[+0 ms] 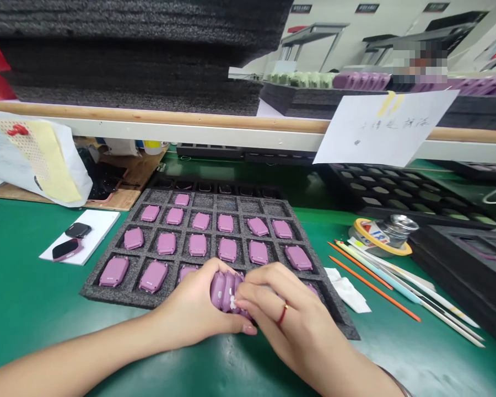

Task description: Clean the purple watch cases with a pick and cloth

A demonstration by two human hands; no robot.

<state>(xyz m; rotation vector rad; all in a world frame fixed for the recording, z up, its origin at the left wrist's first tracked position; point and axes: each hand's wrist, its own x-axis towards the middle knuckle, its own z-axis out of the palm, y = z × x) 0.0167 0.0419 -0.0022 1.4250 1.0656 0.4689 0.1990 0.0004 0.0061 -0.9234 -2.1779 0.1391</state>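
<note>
"Low in the middle of the frame, what do the hands have?"

"A tight bunch of mauve cases [225, 292], stood side by side, just above the near edge of a foam tray [111, 296]."

"How's the grip?"

"Closed from both sides, with no gap showing. The left hand [194, 302] cups the bunch, fingers curled over it, while the right hand [291, 314] presses its fingertips [240, 304] against the other end."

"What makes that work well?"

"Even pressure from both sides, I'd judge; a lopsided squeeze could let one case slip."

"What's just beyond?"

"Rows of pocketed cases [198, 245] fill the tray above the hands."
</note>
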